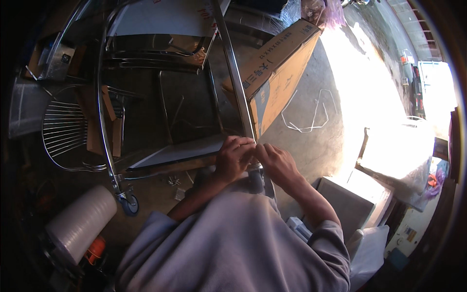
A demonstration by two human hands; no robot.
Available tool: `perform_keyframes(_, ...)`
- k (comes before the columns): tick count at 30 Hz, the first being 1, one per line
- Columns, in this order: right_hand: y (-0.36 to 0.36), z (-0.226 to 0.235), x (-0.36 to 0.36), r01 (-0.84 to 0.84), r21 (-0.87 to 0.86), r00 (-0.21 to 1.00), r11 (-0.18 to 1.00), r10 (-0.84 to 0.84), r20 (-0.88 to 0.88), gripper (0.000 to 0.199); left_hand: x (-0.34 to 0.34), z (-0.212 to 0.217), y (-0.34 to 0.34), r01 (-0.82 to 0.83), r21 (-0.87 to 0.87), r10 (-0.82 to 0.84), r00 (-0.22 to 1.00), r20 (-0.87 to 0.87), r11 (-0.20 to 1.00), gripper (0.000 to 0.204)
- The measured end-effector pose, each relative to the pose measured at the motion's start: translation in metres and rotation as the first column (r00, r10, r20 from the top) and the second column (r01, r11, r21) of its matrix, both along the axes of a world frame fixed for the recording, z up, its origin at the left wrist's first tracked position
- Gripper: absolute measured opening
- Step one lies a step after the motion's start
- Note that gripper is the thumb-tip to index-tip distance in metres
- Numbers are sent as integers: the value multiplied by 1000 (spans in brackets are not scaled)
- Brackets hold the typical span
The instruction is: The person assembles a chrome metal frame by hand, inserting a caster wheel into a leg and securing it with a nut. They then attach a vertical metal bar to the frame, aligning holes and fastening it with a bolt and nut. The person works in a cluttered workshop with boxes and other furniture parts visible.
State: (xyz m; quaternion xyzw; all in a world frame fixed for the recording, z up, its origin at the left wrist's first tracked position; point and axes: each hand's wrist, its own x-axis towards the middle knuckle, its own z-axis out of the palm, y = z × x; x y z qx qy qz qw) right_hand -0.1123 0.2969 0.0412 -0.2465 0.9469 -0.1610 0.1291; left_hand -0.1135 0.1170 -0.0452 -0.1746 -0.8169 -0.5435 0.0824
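My left hand (233, 158) and my right hand (277, 163) meet at the lower end of a shiny metal post (237, 85) of a wheeled cart frame. Both hands are closed, with fingertips pinched together at the post. Whatever is between the fingers is too small or hidden to make out. Just below them, a dark caster (255, 181) sits at the foot of the post, partly in shadow. On the frame's other near post (100, 109), to the left, is a blue-wheeled caster (129, 205). A flat grey shelf panel (180, 155) spans low between the posts.
A large cardboard box (284, 73) leans behind the right post. Bent white wire (311, 127) lies on the floor. At left are a wire rack (63, 127) and a plastic-wrapped roll (81, 224). Small metal parts (173, 180) lie near my left forearm. A grey box (345, 199) stands at right.
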Motion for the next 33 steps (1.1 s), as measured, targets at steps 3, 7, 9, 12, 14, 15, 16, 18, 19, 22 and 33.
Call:
perform_keyframes(3,-2,-3,-3,-16,76,999,997,20,-43,24,-1,0,1,0,16,0,1000,-5,1000,18)
perform_keyframes(7,-6,1,-1,54,-2,997,999,-54,-59,24,-1,-1,2,3,1,-3,1000,-2,1000,19)
perform_keyframes(9,-5,2,-1,32,-96,997,995,-39,-70,24,0,-2,2,-4,-5,4,1000,-5,1000,19)
perform_keyframes(12,0,1,-3,-52,-127,995,991,40,-97,25,2,-1,2,-7,-11,7,1000,-24,1000,21)
perform_keyframes(14,2,-5,-5,-55,-78,991,995,45,-126,23,2,0,1,-6,-13,6,1000,-16,1000,23)
perform_keyframes(15,3,-7,-7,-56,-8,996,998,55,-67,21,1,1,2,-6,-5,6,1000,-12,1000,22)
perform_keyframes(16,3,-9,-9,-61,63,998,996,62,-7,20,1,1,3,-11,6,11,1000,-2,1000,22)
perform_keyframes(18,2,-11,-10,-58,128,996,990,49,73,19,-1,0,4,-11,13,11,1000,8,1000,22)
perform_keyframes(19,0,-11,-9,-46,124,995,991,35,92,19,-2,-1,5,-9,8,8,1000,8,1000,21)
perform_keyframes(22,-1,-4,-6,-27,49,1000,998,27,13,20,-2,-5,5,-9,17,9,1000,8,1000,19)
perform_keyframes(33,5,-9,-18,-143,-67,984,988,134,-114,12,3,-7,3,-15,-8,16,1000,14,1000,18)
